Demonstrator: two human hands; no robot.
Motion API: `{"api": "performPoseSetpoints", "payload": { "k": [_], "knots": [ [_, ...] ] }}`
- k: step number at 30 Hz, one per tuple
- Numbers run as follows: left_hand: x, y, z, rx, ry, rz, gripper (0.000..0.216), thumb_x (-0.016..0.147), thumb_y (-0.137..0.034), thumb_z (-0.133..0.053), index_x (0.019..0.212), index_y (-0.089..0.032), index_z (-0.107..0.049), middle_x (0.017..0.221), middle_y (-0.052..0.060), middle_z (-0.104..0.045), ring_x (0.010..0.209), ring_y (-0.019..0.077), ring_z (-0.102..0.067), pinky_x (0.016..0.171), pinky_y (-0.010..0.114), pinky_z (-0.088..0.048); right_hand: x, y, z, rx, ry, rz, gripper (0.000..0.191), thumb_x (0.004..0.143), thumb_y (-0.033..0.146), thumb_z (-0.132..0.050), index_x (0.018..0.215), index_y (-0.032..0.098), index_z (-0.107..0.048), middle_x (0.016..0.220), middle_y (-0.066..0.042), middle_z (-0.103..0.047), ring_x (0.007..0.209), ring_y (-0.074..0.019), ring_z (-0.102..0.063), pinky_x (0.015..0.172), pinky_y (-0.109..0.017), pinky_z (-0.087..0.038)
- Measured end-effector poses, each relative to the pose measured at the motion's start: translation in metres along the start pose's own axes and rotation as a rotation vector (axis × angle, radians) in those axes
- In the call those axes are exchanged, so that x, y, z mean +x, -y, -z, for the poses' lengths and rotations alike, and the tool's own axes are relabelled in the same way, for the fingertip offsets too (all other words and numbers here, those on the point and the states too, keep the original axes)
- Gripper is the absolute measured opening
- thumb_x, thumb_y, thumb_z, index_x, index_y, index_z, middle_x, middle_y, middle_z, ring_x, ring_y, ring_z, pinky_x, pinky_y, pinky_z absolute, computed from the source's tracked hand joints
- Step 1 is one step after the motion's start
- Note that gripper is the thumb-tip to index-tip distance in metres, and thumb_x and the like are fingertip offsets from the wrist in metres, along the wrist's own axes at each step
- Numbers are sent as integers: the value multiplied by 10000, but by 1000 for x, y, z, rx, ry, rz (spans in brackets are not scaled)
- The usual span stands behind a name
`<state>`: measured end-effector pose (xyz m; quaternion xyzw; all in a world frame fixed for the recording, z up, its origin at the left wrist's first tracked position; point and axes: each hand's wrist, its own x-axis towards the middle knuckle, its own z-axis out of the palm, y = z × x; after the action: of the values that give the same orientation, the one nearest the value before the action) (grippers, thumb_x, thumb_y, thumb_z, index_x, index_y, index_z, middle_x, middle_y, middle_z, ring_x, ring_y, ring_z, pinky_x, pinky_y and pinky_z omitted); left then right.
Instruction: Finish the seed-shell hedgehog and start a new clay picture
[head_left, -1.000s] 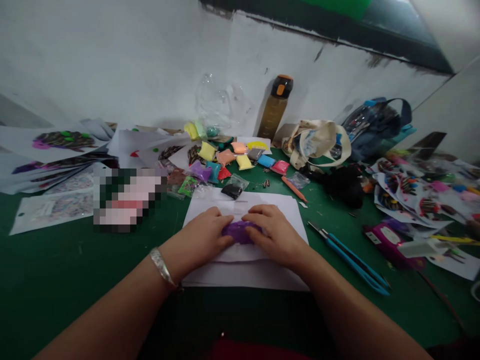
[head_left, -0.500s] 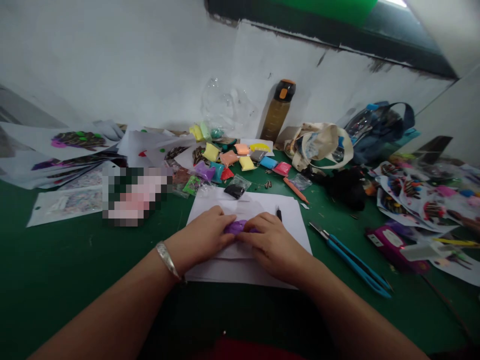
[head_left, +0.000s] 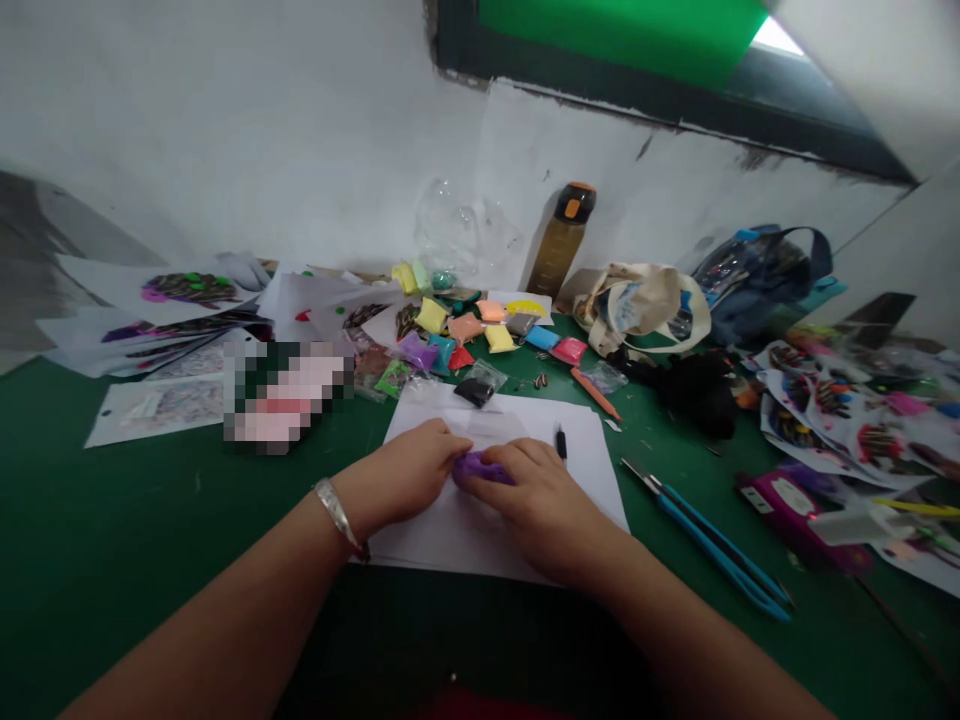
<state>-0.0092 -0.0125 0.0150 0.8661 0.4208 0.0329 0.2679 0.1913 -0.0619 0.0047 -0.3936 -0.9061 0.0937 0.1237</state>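
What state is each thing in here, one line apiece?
left hand: closed on purple clay
right hand: closed on purple clay
purple clay: pinched between them, over white paper
white paper: flat on green table
bottle: upright, cap on
blue-handled tool: lying flat, closed

Clay lump (head_left: 480,467) on paper sheet (head_left: 589,455), scissors (head_left: 701,530) right of it, packets (head_left: 465,328) behind, bottle (head_left: 561,240) against wall (head_left: 225,120)

Green table (head_left: 112,540) — white paper (head_left: 480,520), blue scissors (head_left: 712,540), clay packets (head_left: 465,330).
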Motion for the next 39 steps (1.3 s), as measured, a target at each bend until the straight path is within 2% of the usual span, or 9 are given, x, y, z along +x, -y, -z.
{"api": "performPoseSetpoints", "payload": {
  "k": [5, 9, 16, 22, 25, 29, 33, 39],
  "knots": [
    [0, 1, -2, 15, -21, -25, 297, 912, -188, -387, 1056, -201, -646, 988, 78, -610, 913, 205, -567, 836, 309, -439, 2, 3, 2, -102, 46, 12, 300, 928, 179, -455, 1171, 268, -607, 1217, -75, -544, 1056, -252, -431, 915, -417, -311],
    [0, 0, -2, 1, -17, -37, 303, 908, -172, -378, 1048, -202, -646, 980, 76, -609, 907, 202, -567, 839, 309, -438, 2, 1, 6, -98, 69, 5, 279, 935, 208, -462, 1150, 292, -619, 1244, -58, -533, 1074, -257, -425, 927, -430, -305],
    [0, 1, -3, -10, -15, 0, 295, 904, -191, -394, 1068, -201, -639, 993, 79, -602, 885, 195, -576, 807, 296, -446, -5, -4, 12, -65, 85, -9, 369, 876, 132, -501, 1159, 339, -616, 1324, -46, -488, 1130, -276, -415, 967, -492, -285],
    [0, 1, -3, -6, -17, -4, 312, 914, -197, -383, 1106, -222, -626, 988, 76, -597, 889, 200, -574, 821, 302, -447, -8, -6, 17, -52, 115, -26, 486, 781, 54, -538, 1137, 372, -630, 1270, -25, -533, 1158, -276, -414, 1050, -576, -163],
    [0, 0, -2, -12, -10, 17, 321, 914, -207, -384, 1125, -227, -625, 1002, 79, -596, 885, 203, -579, 822, 308, -449, -7, -10, 19, -8, 118, -31, 531, 751, 28, -507, 1136, 370, -637, 1263, -16, -546, 1152, -256, -433, 1054, -552, -191],
    [1, 0, -3, -9, -20, 12, 337, 914, -199, -380, 1152, -217, -617, 993, 83, -591, 871, 200, -578, 818, 311, -452, -7, -17, 20, 27, 80, -79, 651, 698, -1, -473, 1231, 355, -587, 1360, -34, -487, 1188, -255, -428, 1053, -546, -219],
    [1, 0, -4, 8, -18, 3, 346, 906, -173, -385, 1158, -216, -618, 1005, 85, -589, 910, 207, -572, 848, 319, -449, -8, -17, 18, -6, 124, -87, 625, 709, 16, -479, 1220, 359, -593, 1364, -38, -481, 1218, -272, -400, 1063, -601, -165],
    [1, -3, -1, 25, 22, 45, 336, 893, -157, -397, 1144, -202, -617, 1025, 93, -587, 932, 218, -575, 859, 337, -449, -9, -14, 18, -20, 177, -63, 568, 726, 25, -477, 1150, 369, -635, 1335, -22, -502, 1248, -275, -367, 1073, -601, -143]
  ]
}}
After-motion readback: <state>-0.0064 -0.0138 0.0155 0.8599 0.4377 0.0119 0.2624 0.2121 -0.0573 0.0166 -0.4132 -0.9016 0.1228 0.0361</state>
